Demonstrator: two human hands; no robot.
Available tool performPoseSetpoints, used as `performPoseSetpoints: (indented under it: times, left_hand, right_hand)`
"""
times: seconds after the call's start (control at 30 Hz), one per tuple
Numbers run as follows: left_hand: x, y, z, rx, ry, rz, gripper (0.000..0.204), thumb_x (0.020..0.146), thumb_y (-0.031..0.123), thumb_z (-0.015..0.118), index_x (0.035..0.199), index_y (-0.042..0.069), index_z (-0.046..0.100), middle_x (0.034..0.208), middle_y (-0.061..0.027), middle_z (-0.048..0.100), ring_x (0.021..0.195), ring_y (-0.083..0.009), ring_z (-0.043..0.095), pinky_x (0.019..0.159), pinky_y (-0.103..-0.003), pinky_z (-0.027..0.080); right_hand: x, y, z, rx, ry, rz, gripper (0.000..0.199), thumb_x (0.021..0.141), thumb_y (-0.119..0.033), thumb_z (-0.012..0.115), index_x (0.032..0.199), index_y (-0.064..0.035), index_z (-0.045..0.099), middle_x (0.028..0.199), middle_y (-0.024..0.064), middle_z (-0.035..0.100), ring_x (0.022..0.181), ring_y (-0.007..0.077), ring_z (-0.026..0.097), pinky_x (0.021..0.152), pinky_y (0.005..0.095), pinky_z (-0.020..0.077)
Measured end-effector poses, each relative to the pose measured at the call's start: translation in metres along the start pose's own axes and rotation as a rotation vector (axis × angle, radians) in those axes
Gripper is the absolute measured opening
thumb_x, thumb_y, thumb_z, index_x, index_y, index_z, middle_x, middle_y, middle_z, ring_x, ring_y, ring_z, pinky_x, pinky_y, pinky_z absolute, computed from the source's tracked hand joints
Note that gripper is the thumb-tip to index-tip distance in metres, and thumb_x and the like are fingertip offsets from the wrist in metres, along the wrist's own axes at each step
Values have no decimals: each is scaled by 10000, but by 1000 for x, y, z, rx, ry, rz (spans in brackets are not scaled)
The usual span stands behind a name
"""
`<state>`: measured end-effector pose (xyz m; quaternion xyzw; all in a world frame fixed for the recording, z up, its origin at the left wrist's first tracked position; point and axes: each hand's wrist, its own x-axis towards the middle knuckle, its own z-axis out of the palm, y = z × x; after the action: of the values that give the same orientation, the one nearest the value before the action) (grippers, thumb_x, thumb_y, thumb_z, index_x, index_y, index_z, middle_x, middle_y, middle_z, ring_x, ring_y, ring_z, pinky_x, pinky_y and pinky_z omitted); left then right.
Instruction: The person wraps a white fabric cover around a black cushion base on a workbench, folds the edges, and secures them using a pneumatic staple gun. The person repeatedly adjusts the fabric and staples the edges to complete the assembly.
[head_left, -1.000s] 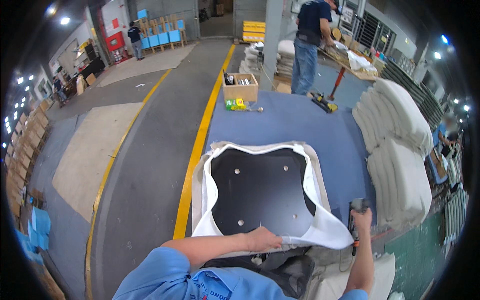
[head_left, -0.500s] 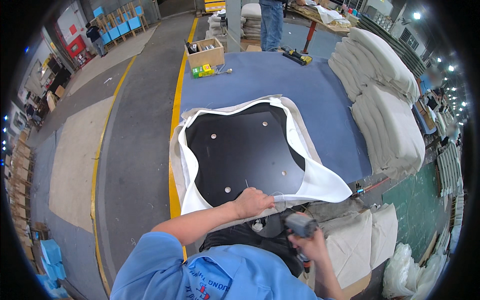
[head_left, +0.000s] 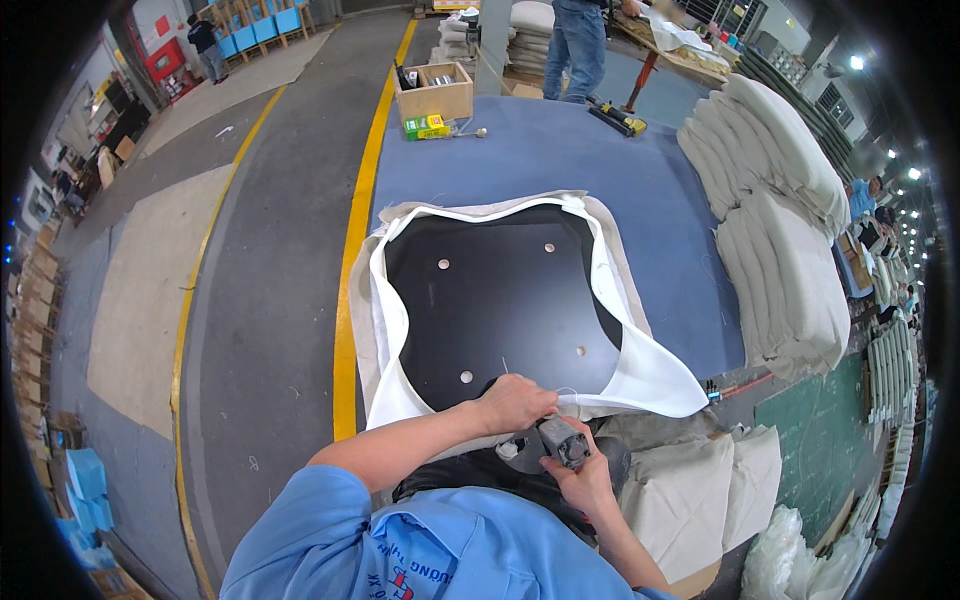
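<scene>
Fabric (head_left: 640, 375) stays taut where the left hand (head_left: 515, 402) pinches its near edge over the black seat board (head_left: 500, 300). The right hand (head_left: 580, 475), gripping the staple gun (head_left: 562, 440), should press its nose square beside those fingers.

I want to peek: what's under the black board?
White fabric pokes out around the black board, with the blue table beneath. Whatever lies directly under the board is covered.

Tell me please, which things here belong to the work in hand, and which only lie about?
In the work:
- left hand pulling white fabric
- right hand holding a stapler tool
- black seat board

Lying about:
- wooden box
- green-yellow packet
- cushion stacks
</scene>
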<state>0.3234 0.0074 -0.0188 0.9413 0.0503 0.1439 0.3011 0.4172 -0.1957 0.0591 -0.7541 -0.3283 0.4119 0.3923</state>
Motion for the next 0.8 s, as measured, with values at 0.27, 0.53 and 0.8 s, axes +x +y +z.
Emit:
performPoseSetpoints:
  times: [0.27,0.53,0.8]
  left_hand:
    - [1,4,-9,51,-59,-67,227,1007,359,611,956,139,644,710,-130,654,723,-383,678,643,-534,514]
    - [-46,51,-78,-402,-434,-335,421,995,302,685,1361,119,585,1074,-121,692,953,-330,697,861,-448,559]
    - [-108,-51,-176,-144,717,-890,292,943,160,747,1218,84,685,1041,-117,705,897,-262,701,804,-371,577]
  right_hand:
    - [-9,-20,-15,43,-64,46,701,859,-1,807,1492,-100,524,1302,88,687,1199,139,612,1034,304,482]
    - [33,-34,-142,76,249,-276,776,763,146,784,1476,-57,552,1410,121,617,1287,218,585,1106,356,460]
    - [214,-23,-233,-860,563,-54,788,794,-37,803,1506,-168,493,1304,211,576,1142,437,645,1000,487,543]
